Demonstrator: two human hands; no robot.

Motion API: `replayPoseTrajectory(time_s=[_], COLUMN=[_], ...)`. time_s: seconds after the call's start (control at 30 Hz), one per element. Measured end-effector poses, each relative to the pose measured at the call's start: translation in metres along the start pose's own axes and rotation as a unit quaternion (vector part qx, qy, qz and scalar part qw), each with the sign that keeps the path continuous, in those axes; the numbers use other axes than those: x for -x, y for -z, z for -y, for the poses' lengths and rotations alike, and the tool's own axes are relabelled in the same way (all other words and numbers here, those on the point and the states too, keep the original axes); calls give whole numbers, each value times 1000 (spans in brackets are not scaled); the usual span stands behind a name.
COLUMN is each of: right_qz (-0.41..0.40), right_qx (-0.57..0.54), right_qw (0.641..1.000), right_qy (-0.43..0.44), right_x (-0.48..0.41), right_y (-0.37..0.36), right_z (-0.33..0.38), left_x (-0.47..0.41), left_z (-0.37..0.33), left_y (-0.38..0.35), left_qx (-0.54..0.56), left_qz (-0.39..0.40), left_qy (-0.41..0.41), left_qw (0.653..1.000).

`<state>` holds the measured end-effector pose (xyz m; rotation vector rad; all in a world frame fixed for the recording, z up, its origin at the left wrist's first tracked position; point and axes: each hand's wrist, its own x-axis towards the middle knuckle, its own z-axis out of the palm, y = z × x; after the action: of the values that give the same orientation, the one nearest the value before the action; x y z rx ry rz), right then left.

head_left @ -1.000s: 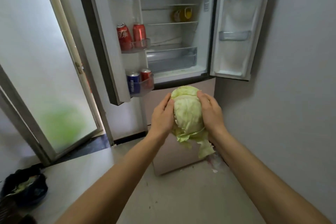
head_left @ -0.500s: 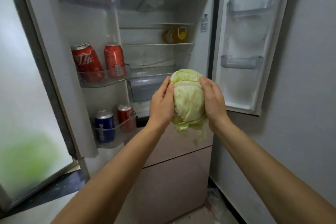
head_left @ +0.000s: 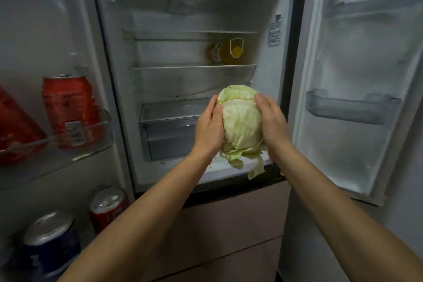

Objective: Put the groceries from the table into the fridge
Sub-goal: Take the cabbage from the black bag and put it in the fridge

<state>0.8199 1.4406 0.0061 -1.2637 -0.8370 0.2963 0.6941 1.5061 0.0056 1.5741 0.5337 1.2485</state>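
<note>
I hold a pale green cabbage between both hands in front of the open fridge. My left hand presses its left side and my right hand its right side. Loose outer leaves hang from the bottom of the cabbage, over the fridge's lower ledge. The cabbage is level with the clear crisper drawer, just at the fridge opening, toward its right side.
Both fridge doors stand open. The left door bins hold red cans, another red can and a blue can. A yellow bottle lies on an inner shelf. The right door bin holds nothing visible. Closed freezer drawers lie below.
I have moved closer to the fridge. The cabbage, held in both hands throughout, has gone forward and up to the fridge opening.
</note>
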Motion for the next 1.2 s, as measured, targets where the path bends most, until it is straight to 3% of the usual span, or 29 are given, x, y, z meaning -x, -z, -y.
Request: replayPoseTrajectory(time_s=[0.23,0.5,0.7,0.83,1.07,1.2], right_qz=[33,70,155,159,136,167], right_qx=[-28,-25,-20,-18,75,188], right_qw=[999,997,987,986,988,967], right_qy=[-11,-28,-35,-37,-18,48], right_x=[-143,-255,-302,-326,-373,-378], right_y=[-9,-58,-87,-105,-118,-123], right_z=[-53,-96,-132,-152,-174,-191], left_x=[-128,-240,-314,-360,-416,-439], left_z=[54,100,135,156,186,200], left_y=[-45,-40,-15,-7,-12,-3], left_qx=[-61,-132,-141,-181,-214,-99], left_qz=[-37,-72,-45,-18,-71,-64], left_qy=[-7,2,40,74,145,213], left_qw=[997,989,988,980,963,970])
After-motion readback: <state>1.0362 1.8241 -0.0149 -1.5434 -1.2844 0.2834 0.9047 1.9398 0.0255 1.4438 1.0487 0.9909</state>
